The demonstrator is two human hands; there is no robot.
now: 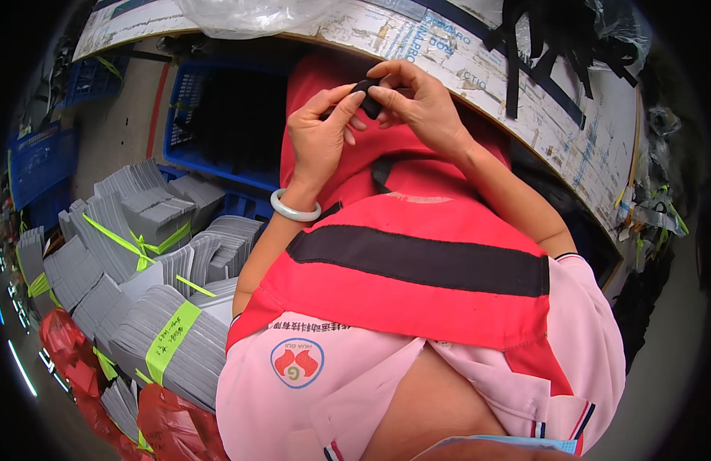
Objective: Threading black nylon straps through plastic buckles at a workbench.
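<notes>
Both my hands meet over my lap, in front of the table edge, around a small black piece (pixel 368 97) that looks soft, like cloth or strap; its exact kind does not show. My left hand (pixel 322 127) pinches it between thumb and fingers from the left. My right hand (pixel 422 104) grips it from the right, thumb against it and index finger curled above. A pale bangle (pixel 295 207) circles my left wrist. Beneath the hands lies the red cloth (pixel 324 84) over my lap, and part of the black piece is hidden by my fingers.
A worn white tabletop (pixel 447 58) runs across the front, with black straps (pixel 540 46) at its right and clear plastic (pixel 255 15) at its left. A blue crate (pixel 171 127) with dark contents stands left, near grey sheet bundles (pixel 132 223) and red plastic bags (pixel 175 426).
</notes>
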